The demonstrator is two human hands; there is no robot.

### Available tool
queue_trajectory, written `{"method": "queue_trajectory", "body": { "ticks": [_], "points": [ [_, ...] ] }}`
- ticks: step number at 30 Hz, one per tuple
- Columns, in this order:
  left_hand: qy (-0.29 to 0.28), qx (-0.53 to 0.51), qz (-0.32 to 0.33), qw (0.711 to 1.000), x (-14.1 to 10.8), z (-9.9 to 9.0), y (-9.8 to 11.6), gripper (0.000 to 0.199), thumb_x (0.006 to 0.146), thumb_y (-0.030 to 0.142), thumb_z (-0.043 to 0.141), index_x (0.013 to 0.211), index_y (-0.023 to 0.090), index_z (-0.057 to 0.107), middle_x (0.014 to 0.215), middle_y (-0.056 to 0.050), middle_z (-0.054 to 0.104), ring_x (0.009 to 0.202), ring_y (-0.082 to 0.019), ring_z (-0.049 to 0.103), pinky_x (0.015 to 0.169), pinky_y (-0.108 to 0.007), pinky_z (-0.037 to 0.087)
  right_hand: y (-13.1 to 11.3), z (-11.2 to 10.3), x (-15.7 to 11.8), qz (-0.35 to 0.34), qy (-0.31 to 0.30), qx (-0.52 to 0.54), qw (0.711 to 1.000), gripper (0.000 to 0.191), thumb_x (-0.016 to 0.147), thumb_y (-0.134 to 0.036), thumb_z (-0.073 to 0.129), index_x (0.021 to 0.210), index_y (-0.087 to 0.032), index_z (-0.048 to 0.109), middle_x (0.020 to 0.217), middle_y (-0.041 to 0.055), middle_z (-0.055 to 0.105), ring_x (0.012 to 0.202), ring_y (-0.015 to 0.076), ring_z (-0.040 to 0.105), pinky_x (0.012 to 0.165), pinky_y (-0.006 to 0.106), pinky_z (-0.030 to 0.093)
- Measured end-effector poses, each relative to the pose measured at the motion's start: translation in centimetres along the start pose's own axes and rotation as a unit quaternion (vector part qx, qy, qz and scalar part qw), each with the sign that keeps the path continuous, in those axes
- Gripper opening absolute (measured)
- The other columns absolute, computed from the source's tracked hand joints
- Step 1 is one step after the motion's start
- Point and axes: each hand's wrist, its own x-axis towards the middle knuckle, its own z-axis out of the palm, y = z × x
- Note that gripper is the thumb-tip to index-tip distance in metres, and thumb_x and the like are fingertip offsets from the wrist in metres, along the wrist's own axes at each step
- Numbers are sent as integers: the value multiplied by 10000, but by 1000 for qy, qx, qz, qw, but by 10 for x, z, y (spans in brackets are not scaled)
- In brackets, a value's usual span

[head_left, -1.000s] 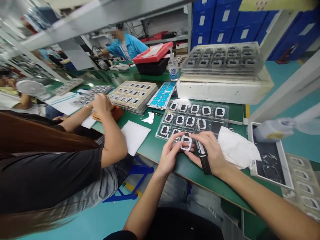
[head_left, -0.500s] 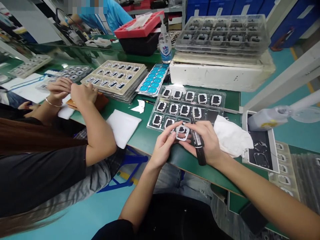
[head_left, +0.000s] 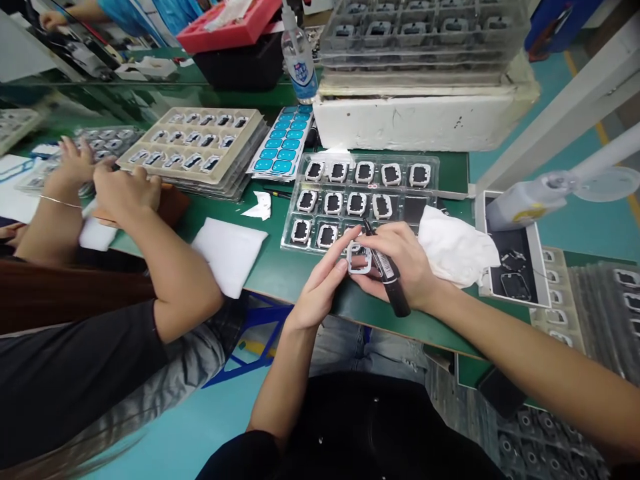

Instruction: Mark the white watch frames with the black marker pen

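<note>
Between my hands is a small silver-grey frame (head_left: 359, 270), roughly square with rounded corners and an open middle. My left hand (head_left: 320, 283) pinches its left side between thumb and fingers. A black marker pen (head_left: 393, 287) lies slantwise in my right hand (head_left: 407, 260), its tip end pointing up and away; the fingertips of that hand also touch the frame's right side. Just beyond my hands is a clear plastic tray (head_left: 345, 189) with rows of similar frames in its pockets. My hands hide part of its front row.
A white cloth (head_left: 457, 250) lies right of my hands, beside a white box (head_left: 540, 287) with a bottle (head_left: 525, 200) in it. Stacked trays (head_left: 195, 143) and blue sticker sheets (head_left: 283, 143) stand at back left. A co-worker's arms (head_left: 165, 267) work at my left.
The view has shifted, so the table items appear further left and higher. The held frame now faces the camera a little more, and the marker pen lies more slanted. Both grips stay.
</note>
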Motion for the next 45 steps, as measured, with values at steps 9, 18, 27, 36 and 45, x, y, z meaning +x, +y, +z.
{"method": "queue_trajectory", "body": {
  "ticks": [9, 18, 27, 36, 45],
  "points": [
    [6, -19, 1, 1000, 1, 1, 2, 486, 1067, 408, 629, 1547, 331, 616, 1643, -37, 581, 1597, -322, 462, 1366, -516, 335, -1, 0, 0, 9, -16, 13, 1000, 645, 939, -345, 831, 1495, -265, 515, 1078, 65, 713, 1000, 273, 618, 844, 474, 614],
    [86, -35, -4, 996, 3, 9, -3, 436, 1046, 408, 687, 1466, 299, 642, 1257, -93, 775, 1082, -243, 793, 807, -318, 662, -1, -6, 3, 33, 44, 18, 998, 482, 981, -395, 770, 1414, -284, 589, 1113, 69, 727, 991, 275, 641, 847, 493, 586],
    [130, -26, -23, 991, 6, 20, 4, 430, 890, 354, 884, 1234, 219, 665, 967, -27, 808, 778, -146, 799, 742, -261, 686, -38, -13, 6, 157, 67, 145, 975, 315, 968, -181, 747, 1257, -264, 657, 902, 9, 745, 704, 168, 710, 604, 310, 582],
    [163, 38, -30, 985, 6, 21, 2, 331, 892, 419, 864, 1090, 177, 756, 958, -58, 826, 875, -195, 810, 821, -327, 694, -38, 5, -2, 185, 90, 122, 971, 211, 889, -189, 809, 969, -267, 630, 778, -45, 690, 746, 187, 783, 869, 378, 739],
    [164, 71, -21, 984, 3, 24, 2, 214, 932, 368, 814, 986, 165, 774, 893, -39, 805, 822, -155, 772, 760, -242, 626, -33, 9, -1, 137, 73, 85, 984, 262, 850, -72, 797, 968, -250, 646, 796, -42, 702, 811, 187, 796, 825, 339, 741]
  ]
}}
